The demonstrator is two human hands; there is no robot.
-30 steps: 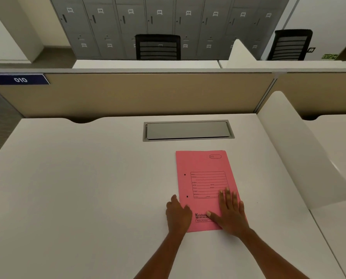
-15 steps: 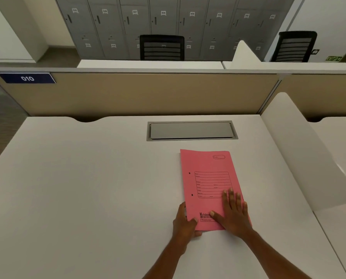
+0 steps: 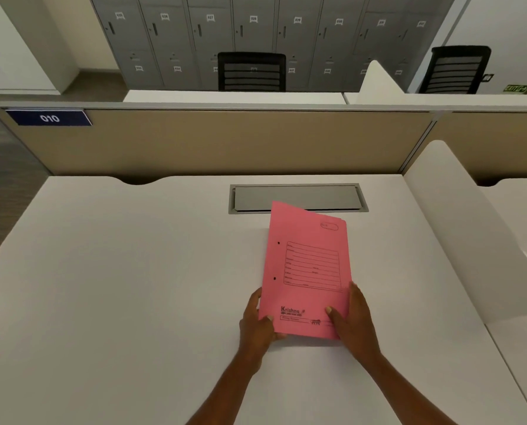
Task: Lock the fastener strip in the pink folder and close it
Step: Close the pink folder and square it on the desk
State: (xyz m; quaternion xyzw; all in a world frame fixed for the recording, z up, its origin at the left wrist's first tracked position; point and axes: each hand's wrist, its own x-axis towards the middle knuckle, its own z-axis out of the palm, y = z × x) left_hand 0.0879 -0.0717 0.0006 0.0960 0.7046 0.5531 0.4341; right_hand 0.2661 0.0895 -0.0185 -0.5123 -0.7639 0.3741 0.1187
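White counter [image 3: 133,302] fills most of the view, w/ a beige partition [image 3: 225,142] along its far edge and a white side divider [image 3: 470,234] on the right. Grey cable-tray lid [image 3: 295,197] is set flush in the counter near the partition, shut; contents not visible. Pink folder [image 3: 309,271] is closed, front cover up, printed form and "Krishna" logo facing the camera; near end is in both hands, far end tilted up so its top corner overlaps the cable-tray lid in view. Nothing of the inside or any fastener strip shows; only 2 small punch holes [image 3: 278,242] near the left edge. Left hand [image 3: 256,326] grips the folder's lower-left corner, thumb on the cover, fingers clamped under. Right hand [image 3: 354,320] grips the lower-right edge, thumb on top, fingers [image 3: 355,291] wrapped along the side.
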